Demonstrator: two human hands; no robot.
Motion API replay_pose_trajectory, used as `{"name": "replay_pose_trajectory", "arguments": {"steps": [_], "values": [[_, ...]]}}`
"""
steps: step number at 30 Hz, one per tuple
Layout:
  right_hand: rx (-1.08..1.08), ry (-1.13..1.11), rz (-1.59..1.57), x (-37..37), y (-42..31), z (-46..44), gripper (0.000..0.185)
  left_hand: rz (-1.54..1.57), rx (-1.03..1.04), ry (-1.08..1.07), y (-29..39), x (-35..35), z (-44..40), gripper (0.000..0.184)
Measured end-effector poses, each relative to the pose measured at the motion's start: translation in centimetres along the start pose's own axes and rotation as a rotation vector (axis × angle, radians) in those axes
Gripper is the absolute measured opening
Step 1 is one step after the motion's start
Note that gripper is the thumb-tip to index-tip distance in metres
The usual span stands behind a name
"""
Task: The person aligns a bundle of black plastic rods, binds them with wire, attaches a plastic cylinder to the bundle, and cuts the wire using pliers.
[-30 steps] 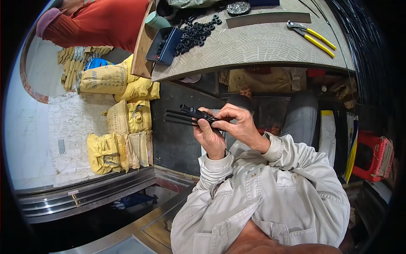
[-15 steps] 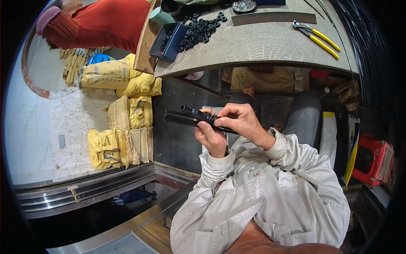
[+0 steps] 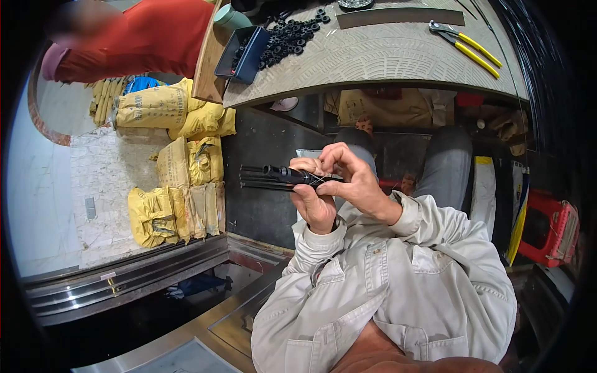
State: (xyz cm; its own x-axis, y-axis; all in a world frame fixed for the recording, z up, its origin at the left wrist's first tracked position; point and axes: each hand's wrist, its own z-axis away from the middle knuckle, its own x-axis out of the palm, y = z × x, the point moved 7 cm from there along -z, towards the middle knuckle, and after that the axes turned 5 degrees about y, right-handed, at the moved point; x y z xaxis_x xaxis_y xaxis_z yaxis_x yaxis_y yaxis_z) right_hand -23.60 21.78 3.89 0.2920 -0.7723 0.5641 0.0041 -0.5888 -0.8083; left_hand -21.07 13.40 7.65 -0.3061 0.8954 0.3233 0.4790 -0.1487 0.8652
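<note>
My left hand (image 3: pixel 315 208) is closed around a bundle of thin black rods with a hollow black tube, which looks like an umbrella frame (image 3: pixel 267 176). The rods and the tube's open end point left. At the near end of the tube, a thin pale wire (image 3: pixel 321 179) crosses the black parts. My right hand (image 3: pixel 360 189) has its thumb and fingers pinched at this wire, close against the left hand's fingers. Part of the bundle is hidden behind both hands.
Ahead stands a table (image 3: pixel 398 59) with small black parts (image 3: pixel 289 40), a blue bin (image 3: pixel 249 56), yellow-handled pliers (image 3: pixel 466 50) and a flat dark strip (image 3: pixel 401 18). Yellow sacks (image 3: pixel 152 211) lie at left; a person in red (image 3: pixel 155 37) is beyond. A red stool (image 3: pixel 550 233) stands right.
My right hand has lifted slightly, its fingers drawing at the thin wire. The bundle has turned a little in my left hand, and the tube now lies nearer the middle of the rods.
</note>
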Motion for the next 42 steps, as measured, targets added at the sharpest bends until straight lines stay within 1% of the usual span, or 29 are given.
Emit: {"name": "replay_pose_trajectory", "arguments": {"steps": [2, 3, 5, 6, 8, 13, 16, 18, 19, 21, 22, 23, 25, 26, 27, 28, 29, 30, 31, 32, 33, 34, 35, 36, 37, 38, 39, 41, 42], "values": [[0.139, -0.055, -0.128, 0.1, 0.8, -0.1, 0.041, 0.024, 0.016, -0.003, 0.0, 0.3, 0.1, 0.046], [0.141, -0.051, -0.128, 0.1, 0.8, -0.2, 0.041, 0.046, 0.041, -0.004, 0.2, 0.4, 0.2, 0.046], [0.247, -0.067, -0.211, 0.2, 1.2, -0.1, 0.047, 0.046, 0.053, 0.007, 0.4, 0.6, 0.3, 0.045], [0.248, -0.061, -0.211, 0.2, 1.1, -0.2, 0.047, 0.046, 0.069, 0.02, 0.5, 0.6, 0.4, 0.044], [0.334, -0.075, -0.304, 0.3, 1.3, 0.0, 0.048, 0.018, 0.078, 0.028, 0.6, 0.6, 0.6, 0.044], [0.386, -0.129, -0.316, 0.3, 1.4, -0.1, 0.051, 0.01, 0.112, 0.027, 0.7, 0.8, 0.8, 0.043], [0.411, -0.189, -0.328, 0.3, 1.0, -0.6, 0.054, -0.037, 0.101, 0.008, 0.5, 0.7, 0.7, 0.048], [0.423, -0.222, -0.322, 0.4, 0.9, -0.9, 0.056, -0.009, 0.212, -0.135, 0.8, 1.5, 0.2, 0.047], [0.424, -0.223, -0.344, 0.4, 1.1, -0.9, 0.057, 0.025, 0.109, -0.172, 0.4, 1.1, 0.3, 0.052], [0.392, -0.218, -0.353, 0.5, 0.8, -0.9, 0.059, -0.278, 0.136, -0.228, 1.2, 1.6, 0.6, 0.023], [0.369, -0.219, -0.422, 0.2, 1.6, -0.7, 0.054, -0.263, 0.005, -0.219, 0.6, 1.3, 1.0, 0.029], [0.35, -0.224, -0.491, -0.2, 2.4, -0.6, 0.05, -0.319, 0.016, -0.24, 0.6, 1.5, 1.0, 0.028], [0.363, -0.229, -0.495, -1.0, 2.0, -0.6, 0.052, -0.409, 0.07, -0.252, 0.5, 2.1, 0.8, 0.027], [0.356, -0.233, -0.493, -1.5, 1.5, -0.7, 0.053, -0.392, 0.074, -0.249, 0.5, 2.5, 0.8, 0.025], [0.391, -0.198, -0.538, -2.1, 0.9, -0.9, 0.052, -0.377, 0.078, -0.245, 0.7, 3.1, 0.4, 0.023], [0.325, -0.199, -0.377, -3.5, -0.6, -1.7, 0.049, -0.396, 0.104, -0.248, 0.1, 3.2, 0.2, 0.022], [0.257, -0.196, -0.223, -4.9, -2.5, -2.5, 0.047, -0.33, 0.072, -0.252, -0.7, 3.1, 0.0, 0.024], [0.13, -0.08, 0.132, -6.6, -5.2, -3.8, 0.04, -0.263, 0.037, -0.257, -1.2, 3.1, -0.1, 0.026], [-0.095, 0.059, 0.591, -8.9, -8.7, -5.2, 0.036, -0.35, 0.19, -0.306, 0.2, 4.1, -0.9, 0.027], [-0.278, 0.263, 1.1, -12.8, -11.1, -6.5, 0.035, -0.351, 0.121, -0.327, -1.0, 4.0, -0.9, 0.027], [-0.662, 0.387, 1.434, -14.3, -14.6, -7.0, 0.035, -0.349, 0.051, -0.352, -2.2, 3.9, -0.8, 0.027], [-0.637, 0.424, 1.585, -17.5, -15.7, -8.4, 0.035, -0.442, 0.119, -0.406, -2.0, 4.4, -1.1, 0.032], [-0.616, 0.467, 1.737, -20.3, -16.7, -9.5, 0.035, -0.419, 0.101, -0.423, -2.1, 4.8, -1.1, 0.033], [-0.64, 0.451, 1.81, -21.6, -17.4, -9.8, 0.034, -0.394, 0.084, -0.44, -2.2, 5.1, -1.0, 0.033], [-0.662, 0.432, 1.883, -22.2, -18.1, -9.8, 0.033, -0.345, -0.136, -0.45, -3.2, 4.9, -0.5, 0.029], [-0.484, 0.423, 1.939, -23.8, -18.1, -10.1, 0.031, -0.331, -0.125, -0.436, -3.1, 4.8, -0.8, 0.029], [-0.498, 0.41, 1.949, -23.8, -18.7, -10.2, 0.031, -0.317, -0.107, -0.476, -3.0, 4.9, -0.8, 0.028], [-0.372, 0.321, 1.932, -24.4, -18.5, -10.0, 0.03, -0.304, -0.12, -0.533, -3.0, 4.6, -0.6, 0.024], [-0.364, 0.294, 1.936, -24.4, -18.8, -9.9, 0.029, -0.295, -0.096, -0.516, -2.5, 4.3, -0.6, 0.024]]}}
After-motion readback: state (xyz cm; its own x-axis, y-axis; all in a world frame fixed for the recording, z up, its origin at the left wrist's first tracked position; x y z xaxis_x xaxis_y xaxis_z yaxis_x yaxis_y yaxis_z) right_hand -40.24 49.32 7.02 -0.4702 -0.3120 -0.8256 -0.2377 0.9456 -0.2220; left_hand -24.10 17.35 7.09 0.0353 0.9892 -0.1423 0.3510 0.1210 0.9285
